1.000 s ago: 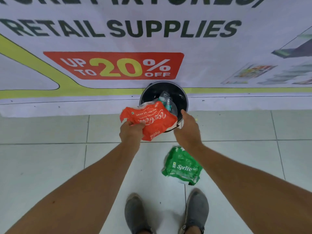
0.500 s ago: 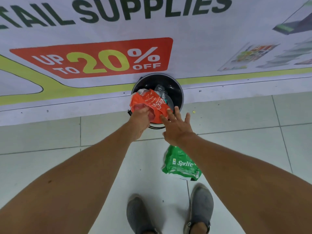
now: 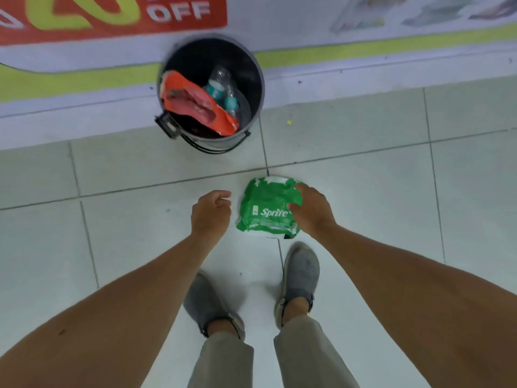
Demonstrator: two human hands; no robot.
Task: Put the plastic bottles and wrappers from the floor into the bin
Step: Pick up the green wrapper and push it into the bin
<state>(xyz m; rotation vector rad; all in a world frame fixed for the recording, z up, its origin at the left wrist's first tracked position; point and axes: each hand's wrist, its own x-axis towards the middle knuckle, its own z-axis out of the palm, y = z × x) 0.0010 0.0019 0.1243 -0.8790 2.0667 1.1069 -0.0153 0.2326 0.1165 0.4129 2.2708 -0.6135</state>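
Observation:
A green Sprite wrapper [image 3: 264, 210] lies crumpled on the floor tiles just ahead of my feet. My right hand [image 3: 312, 210] rests on its right side with fingers curled over the wrapper's edge. My left hand [image 3: 211, 212] hovers just left of the wrapper, fingers loosely curled and holding nothing. The black bin [image 3: 256, 79] stands against the wall beyond. Inside it sit the red Coca-Cola wrapper [image 3: 195, 103] and a clear plastic bottle [image 3: 223, 89].
A printed banner [image 3: 307, 23] covers the wall behind the bin. My two grey shoes [image 3: 300, 275] stand on the pale floor tiles right below the green wrapper. A small yellow speck [image 3: 289, 122] lies on a tile right of the bin.
The red wrapper left my left hand and now sits in the bin. Both hands came back down from the bin; my right hand has landed on the green wrapper.

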